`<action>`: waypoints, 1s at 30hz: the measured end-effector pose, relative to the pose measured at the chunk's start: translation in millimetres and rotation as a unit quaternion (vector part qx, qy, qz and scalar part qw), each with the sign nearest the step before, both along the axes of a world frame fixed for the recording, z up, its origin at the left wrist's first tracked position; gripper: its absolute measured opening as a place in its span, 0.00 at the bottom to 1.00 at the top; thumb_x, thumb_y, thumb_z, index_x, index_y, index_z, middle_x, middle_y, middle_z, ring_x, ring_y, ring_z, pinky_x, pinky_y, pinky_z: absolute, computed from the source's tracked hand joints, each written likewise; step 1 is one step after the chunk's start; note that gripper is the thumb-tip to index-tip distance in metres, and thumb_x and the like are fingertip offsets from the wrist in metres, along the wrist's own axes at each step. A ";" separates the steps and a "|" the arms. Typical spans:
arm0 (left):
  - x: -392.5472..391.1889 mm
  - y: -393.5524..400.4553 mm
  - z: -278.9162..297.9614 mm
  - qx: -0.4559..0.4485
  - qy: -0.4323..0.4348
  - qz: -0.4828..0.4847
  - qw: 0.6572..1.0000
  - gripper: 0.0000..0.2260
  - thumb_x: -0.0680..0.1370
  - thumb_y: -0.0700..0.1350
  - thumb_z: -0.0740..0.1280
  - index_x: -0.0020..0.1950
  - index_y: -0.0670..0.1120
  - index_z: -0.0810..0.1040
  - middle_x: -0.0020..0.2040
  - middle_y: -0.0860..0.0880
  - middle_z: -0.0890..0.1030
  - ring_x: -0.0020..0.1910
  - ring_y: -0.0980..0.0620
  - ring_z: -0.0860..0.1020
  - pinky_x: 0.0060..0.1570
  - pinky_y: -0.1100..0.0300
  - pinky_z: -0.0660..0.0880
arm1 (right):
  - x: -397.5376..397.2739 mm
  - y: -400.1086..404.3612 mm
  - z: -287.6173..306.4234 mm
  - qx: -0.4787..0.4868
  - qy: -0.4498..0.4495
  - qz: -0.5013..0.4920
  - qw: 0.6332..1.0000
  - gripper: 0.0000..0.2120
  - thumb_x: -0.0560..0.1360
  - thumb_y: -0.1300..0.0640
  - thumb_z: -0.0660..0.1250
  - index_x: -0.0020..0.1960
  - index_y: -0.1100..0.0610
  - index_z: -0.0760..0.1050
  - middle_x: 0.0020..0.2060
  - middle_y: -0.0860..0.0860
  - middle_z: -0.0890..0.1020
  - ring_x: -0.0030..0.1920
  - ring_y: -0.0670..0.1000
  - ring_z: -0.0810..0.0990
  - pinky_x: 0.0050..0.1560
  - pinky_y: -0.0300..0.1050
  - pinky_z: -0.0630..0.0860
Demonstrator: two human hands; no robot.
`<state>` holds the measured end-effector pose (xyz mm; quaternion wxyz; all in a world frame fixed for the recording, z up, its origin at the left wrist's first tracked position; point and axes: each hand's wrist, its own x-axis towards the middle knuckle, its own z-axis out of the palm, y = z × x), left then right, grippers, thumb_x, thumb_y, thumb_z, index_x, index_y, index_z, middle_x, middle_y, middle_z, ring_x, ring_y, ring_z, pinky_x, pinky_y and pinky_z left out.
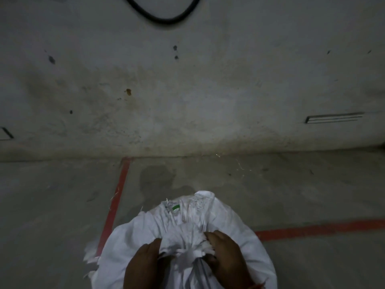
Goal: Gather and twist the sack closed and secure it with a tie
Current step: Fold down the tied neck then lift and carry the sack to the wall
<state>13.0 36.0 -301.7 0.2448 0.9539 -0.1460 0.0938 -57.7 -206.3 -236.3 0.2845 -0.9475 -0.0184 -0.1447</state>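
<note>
A full white woven sack (183,217) stands on the concrete floor at the bottom centre, with a small green mark near its far top. Its mouth is bunched into a gathered neck (186,250) between both hands. My left hand (143,265) holds the left side of the bunched fabric, fingers curled into the folds. My right hand (226,255) holds the right side, fingers curled over the gathers. A thin white strip hangs down from the neck toward me; whether it is a tie I cannot tell.
A stained concrete wall (187,90) rises just beyond the sack. Red painted lines (113,205) cross the floor to the left and right of the sack. A black cable (164,18) loops down the wall at the top.
</note>
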 end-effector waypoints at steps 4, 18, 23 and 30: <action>15.8 -23.2 71.3 -0.040 -0.004 -0.038 0.998 0.18 0.85 0.56 0.47 0.58 0.55 0.75 0.37 0.46 0.85 0.35 0.54 0.81 0.48 0.73 0.70 | 27.9 -7.5 28.3 0.043 0.006 -0.026 0.999 0.23 0.66 0.45 0.63 0.59 0.51 0.74 0.42 0.52 0.86 0.45 0.46 0.80 0.47 0.35 0.73; 74.1 -85.5 495.6 0.007 -0.046 -0.088 0.995 0.11 0.72 0.53 0.62 0.40 0.48 0.79 0.34 0.52 0.83 0.33 0.53 0.81 0.33 0.65 0.68 | 72.0 -64.0 418.9 0.137 -0.046 -0.035 0.989 0.27 0.71 0.33 0.62 0.53 0.54 0.84 0.43 0.43 0.84 0.43 0.40 0.81 0.49 0.33 0.76; 78.7 -137.7 670.8 0.018 -0.161 -0.124 0.979 0.23 0.74 0.60 0.57 0.48 0.44 0.82 0.43 0.45 0.86 0.42 0.44 0.84 0.41 0.56 0.74 | 69.2 -115.3 590.0 0.162 -0.137 -0.035 0.977 0.16 0.68 0.39 0.70 0.44 0.50 0.84 0.35 0.35 0.83 0.39 0.34 0.81 0.41 0.32 0.75; 78.4 -204.6 821.1 -0.056 -0.248 -0.132 0.958 0.24 0.73 0.66 0.58 0.51 0.50 0.83 0.46 0.50 0.88 0.47 0.49 0.85 0.45 0.55 0.78 | 82.7 -190.3 738.2 0.150 -0.220 0.005 0.964 0.17 0.65 0.37 0.74 0.44 0.49 0.84 0.38 0.42 0.87 0.41 0.37 0.83 0.42 0.39 0.78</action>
